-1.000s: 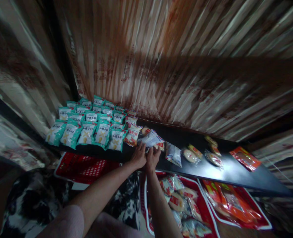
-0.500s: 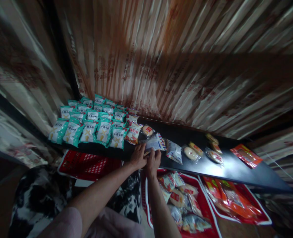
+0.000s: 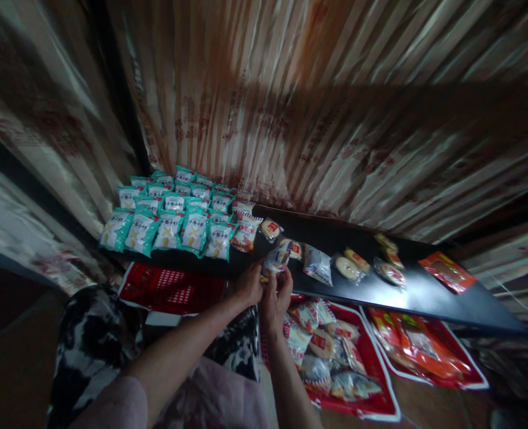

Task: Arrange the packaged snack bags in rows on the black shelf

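A small snack bag (image 3: 276,257) with a striped edge is held between my two hands, tilted just above the front of the black shelf (image 3: 291,286). My left hand (image 3: 249,285) closes on its left end, and my right hand (image 3: 276,295) grips its lower right side. Behind the bag a round wrapped cracker (image 3: 294,249) shows in part, and another wrapped cracker (image 3: 270,229) lies farther back. To the left stands a red-and-white snack bag (image 3: 247,232), beside rows of several teal snack bags (image 3: 195,231). A silvery bag (image 3: 317,264) lies to the right.
Farther right on the shelf are wrapped crackers (image 3: 348,268) and an orange packet (image 3: 446,271). Under the shelf stand a red basket (image 3: 382,357) of mixed snacks, another basket (image 3: 465,351) with orange packets, and a red basket (image 3: 157,292) at left. A pleated curtain (image 3: 273,119) hangs behind.
My hands have lifted and tilted the snack bag off the shelf, uncovering the round cracker behind it. The whole view has shifted slightly.
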`<state>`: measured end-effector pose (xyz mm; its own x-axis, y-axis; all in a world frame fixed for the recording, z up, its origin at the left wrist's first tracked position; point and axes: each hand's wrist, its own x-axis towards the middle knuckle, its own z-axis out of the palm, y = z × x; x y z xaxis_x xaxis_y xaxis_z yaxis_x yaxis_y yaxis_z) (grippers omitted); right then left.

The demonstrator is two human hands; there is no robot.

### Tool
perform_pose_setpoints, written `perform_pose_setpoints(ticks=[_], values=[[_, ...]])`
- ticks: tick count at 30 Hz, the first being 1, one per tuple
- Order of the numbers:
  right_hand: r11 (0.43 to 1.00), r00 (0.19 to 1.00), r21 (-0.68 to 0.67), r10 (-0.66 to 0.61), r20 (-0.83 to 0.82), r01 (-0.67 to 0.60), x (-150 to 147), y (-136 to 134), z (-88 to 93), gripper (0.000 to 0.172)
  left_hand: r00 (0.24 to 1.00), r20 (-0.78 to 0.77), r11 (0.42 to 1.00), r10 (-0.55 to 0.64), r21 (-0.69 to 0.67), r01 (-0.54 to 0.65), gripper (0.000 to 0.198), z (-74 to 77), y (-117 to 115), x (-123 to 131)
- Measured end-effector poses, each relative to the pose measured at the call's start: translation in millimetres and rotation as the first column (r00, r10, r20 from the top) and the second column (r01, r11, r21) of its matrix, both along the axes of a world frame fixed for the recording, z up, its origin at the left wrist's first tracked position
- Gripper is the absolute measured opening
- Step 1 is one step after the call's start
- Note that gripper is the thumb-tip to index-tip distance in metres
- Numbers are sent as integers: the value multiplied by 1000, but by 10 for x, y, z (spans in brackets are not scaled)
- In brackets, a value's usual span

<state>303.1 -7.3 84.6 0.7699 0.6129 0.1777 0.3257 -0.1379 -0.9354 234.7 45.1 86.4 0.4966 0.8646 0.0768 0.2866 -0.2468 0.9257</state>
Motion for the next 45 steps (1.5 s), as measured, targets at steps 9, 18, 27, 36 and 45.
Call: perform_pose_setpoints(ticks=[9, 18, 27, 36, 45], values=[[999, 1000, 31, 27, 9, -27, -175, -112, 30, 65, 992, -108, 946, 68, -309, -98, 37, 196, -101, -100], [994, 981, -38, 97, -167, -104, -271, -236, 135, 62, 981, 100, 832, 165, -549, -84, 49, -134, -105, -183], [988, 951, 8, 148, -273, -152, -191, -294, -10, 58, 880, 416, 736, 229, -666, 123, 54, -253, -181, -327], [976, 921, -29, 191, -339, -214, -130, -299, 6, 55, 865, 400, 711, 304, -699, 73, 50, -192, -136, -422], [980, 960, -133, 108, -260, -146, -150, -342, -43, 56, 845, 425, 668, 324, -735, 113, 49, -195, -156, -521]])
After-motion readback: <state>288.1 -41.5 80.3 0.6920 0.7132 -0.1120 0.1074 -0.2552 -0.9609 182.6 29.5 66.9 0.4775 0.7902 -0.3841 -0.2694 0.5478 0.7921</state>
